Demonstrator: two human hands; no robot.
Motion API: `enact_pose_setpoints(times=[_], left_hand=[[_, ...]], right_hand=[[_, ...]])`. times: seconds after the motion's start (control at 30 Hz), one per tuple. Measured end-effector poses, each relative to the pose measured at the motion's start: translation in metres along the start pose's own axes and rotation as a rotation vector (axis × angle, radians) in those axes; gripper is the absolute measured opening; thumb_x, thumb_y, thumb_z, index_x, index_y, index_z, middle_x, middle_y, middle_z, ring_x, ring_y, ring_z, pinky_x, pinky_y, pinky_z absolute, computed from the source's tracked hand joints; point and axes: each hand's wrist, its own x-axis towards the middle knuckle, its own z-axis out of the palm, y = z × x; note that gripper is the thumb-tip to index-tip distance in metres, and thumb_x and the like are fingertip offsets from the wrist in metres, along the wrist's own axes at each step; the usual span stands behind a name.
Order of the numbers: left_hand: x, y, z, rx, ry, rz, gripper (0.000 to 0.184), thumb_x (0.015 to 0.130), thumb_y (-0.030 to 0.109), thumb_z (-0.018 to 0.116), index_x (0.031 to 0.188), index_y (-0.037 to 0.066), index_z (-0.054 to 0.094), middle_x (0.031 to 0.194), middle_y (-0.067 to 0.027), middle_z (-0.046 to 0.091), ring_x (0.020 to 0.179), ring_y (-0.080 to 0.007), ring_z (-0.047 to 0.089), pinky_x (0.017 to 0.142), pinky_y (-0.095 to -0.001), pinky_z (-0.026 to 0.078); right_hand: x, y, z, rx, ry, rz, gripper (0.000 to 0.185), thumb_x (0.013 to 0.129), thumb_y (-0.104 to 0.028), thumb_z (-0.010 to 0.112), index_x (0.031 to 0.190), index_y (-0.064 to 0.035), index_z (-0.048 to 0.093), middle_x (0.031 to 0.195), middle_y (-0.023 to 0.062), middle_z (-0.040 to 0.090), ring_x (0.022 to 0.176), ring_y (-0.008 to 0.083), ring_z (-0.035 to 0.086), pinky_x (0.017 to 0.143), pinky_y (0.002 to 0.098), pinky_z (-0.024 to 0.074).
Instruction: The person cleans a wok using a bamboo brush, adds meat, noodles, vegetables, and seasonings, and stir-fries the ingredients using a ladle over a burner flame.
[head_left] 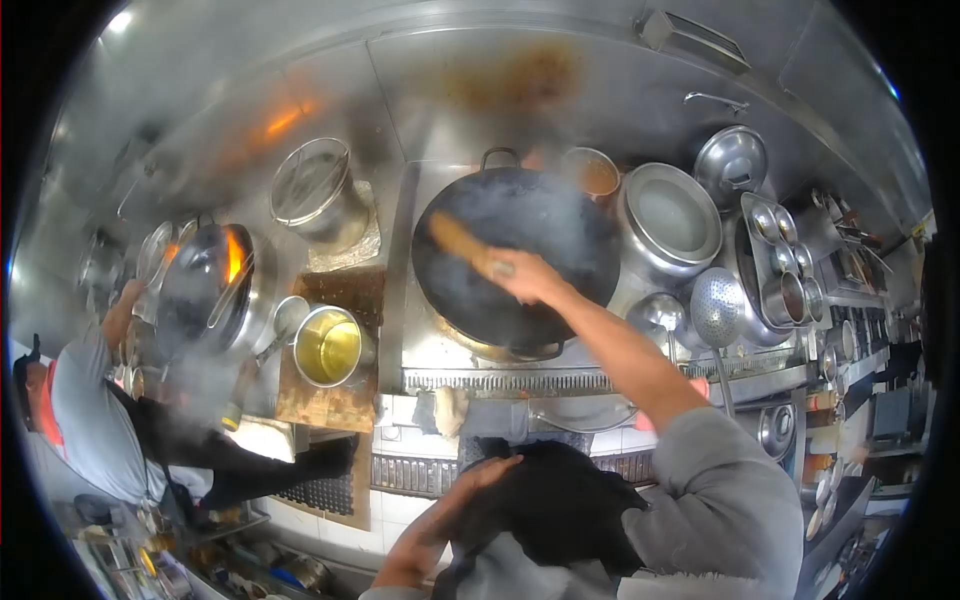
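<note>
- Large black wok (540, 320), the landmark: one, on the range straight ahead of the worker, with pale steam (568, 225) drifting over it.
- Tan brush (455, 237): one, slanted over the wok's left half, its head toward the far left rim; whether that head touches the metal, I cannot tell from here.
- Right hand (528, 279): above the wok's middle, reaching in from the near right, its fingers wrapped round the handle end of the brush.
- Left hand (488, 474): on the near side of the wok, resting at the worker's dark apron (570, 495), apart from the brush; whether its fingers are spread or pressed together, I cannot tell.
- Step in hand, by my judgement: working the brush about inside the wok.
- Next move, as I judge it: calls for a firm hold on the handle and knuckles kept off the metal.
- Metal pot (368, 352) with yellow liquid (338, 353): one, left of the wok.
- Stacked metal bowls (668, 215): just right of the wok.
- Perforated ladle (717, 302): right of the wok, nearer the worker than the bowls.
- Second wok (192, 295): well left of the first, flame (235, 255) showing, a co-worker (100, 425) beside it.
</note>
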Motion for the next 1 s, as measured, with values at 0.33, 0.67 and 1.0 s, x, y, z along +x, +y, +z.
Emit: enact_pose_setpoints(times=[0.33, 0.67, 1.0], left_hand=[[-0.074, 0.263, -0.017, 0.839, 1.303, 1.085, 0.021, 0.088, 0.025, 0.069, 0.094, 0.006, 0.071, 0.098, -0.0188, 0.068, 0.093, -0.0350, 0.065, 0.094, -0.0493, 0.046], [-0.038, 0.270, -0.034, 0.787, 1.252, 0.978, 0.026, 0.084, 0.026, 0.072, 0.070, 0.008, 0.060, 0.069, -0.0085, 0.060, 0.071, -0.0309, 0.059, 0.073, -0.0440, 0.046], [-0.045, 0.267, -0.056, 0.797, 1.164, 0.961, 0.037, 0.083, 0.032, 0.073, 0.057, 0.010, 0.059, 0.056, -0.0116, 0.061, 0.054, -0.0321, 0.063, 0.056, -0.0428, 0.051]], right_hand=[[0.022, 0.023, 0.018, 0.117, 0.288, 0.200, 0.058, 0.091, -0.050, 0.062, 0.143, -0.0251, 0.053, 0.108, 0.0217, 0.070, 0.098, 0.0333, 0.070, 0.089, 0.0417, 0.0528], [-0.003, 0.065, -0.165, -0.529, 0.059, 0.430, 0.051, 0.093, -0.047, 0.057, 0.136, -0.0202, 0.061, 0.125, 0.0191, 0.066, 0.114, 0.0355, 0.064, 0.091, 0.0443, 0.0531], [-0.048, -0.030, -0.045, 0.061, -0.251, -0.035, 0.048, 0.093, -0.039, 0.061, 0.140, -0.0351, 0.054, 0.090, 0.0188, 0.073, 0.072, 0.0306, 0.070, 0.071, 0.0434, 0.0563]])
